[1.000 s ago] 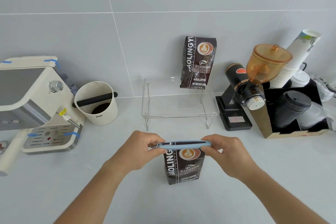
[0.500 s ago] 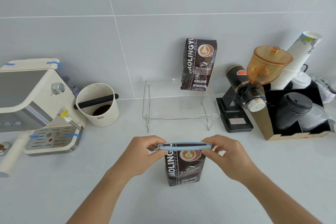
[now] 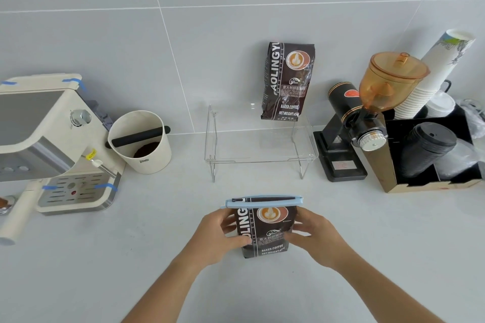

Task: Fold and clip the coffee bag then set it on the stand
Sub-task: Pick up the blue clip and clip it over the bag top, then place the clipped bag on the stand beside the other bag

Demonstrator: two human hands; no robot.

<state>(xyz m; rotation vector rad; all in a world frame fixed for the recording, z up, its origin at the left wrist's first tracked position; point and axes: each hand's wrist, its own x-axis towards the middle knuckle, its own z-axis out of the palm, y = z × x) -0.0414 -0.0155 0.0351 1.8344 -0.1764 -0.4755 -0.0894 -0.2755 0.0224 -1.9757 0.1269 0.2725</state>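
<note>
Both forearms reaching in from the bottom edge, converging toward the middle of the white worktop (image 3: pixel 367 231). Left hand (image 3: pixel 220 233) cupped against the left side of the bag (image 3: pixel 266 231), thumb across the front near the lower lettering, fingers curled round the far edge. Right hand (image 3: pixel 315 236) mirrored on the right side, thumb pressed onto the front panel, fingers wrapped behind. Both hands grasping the bag at mid-height, wrists angled inward, palms facing each other.

Bag upright on the worktop, in front of the stand (image 3: pixel 259 144) and apart from it, label facing the camera. Top folded over and shut under a pale blue clip (image 3: pixel 262 202) lying level across the full width, its ends overhanging a little on each side; clip free of both hands.

Clear stand against the tiled wall, carrying a second bag (image 3: pixel 288 81) at its right rear, leaning back on the wall. Left of the stand, a cream knock box (image 3: pixel 143 144) with a black bar across its mouth, and beside that a cream espresso machine (image 3: pixel 49 144) with blue tape tabs. Right of the stand, a black grinder (image 3: pixel 351 128) with an amber hopper, then a cardboard holder (image 3: pixel 425 181) with black lids and a leaning stack of paper cups (image 3: pixel 435 73).
</note>
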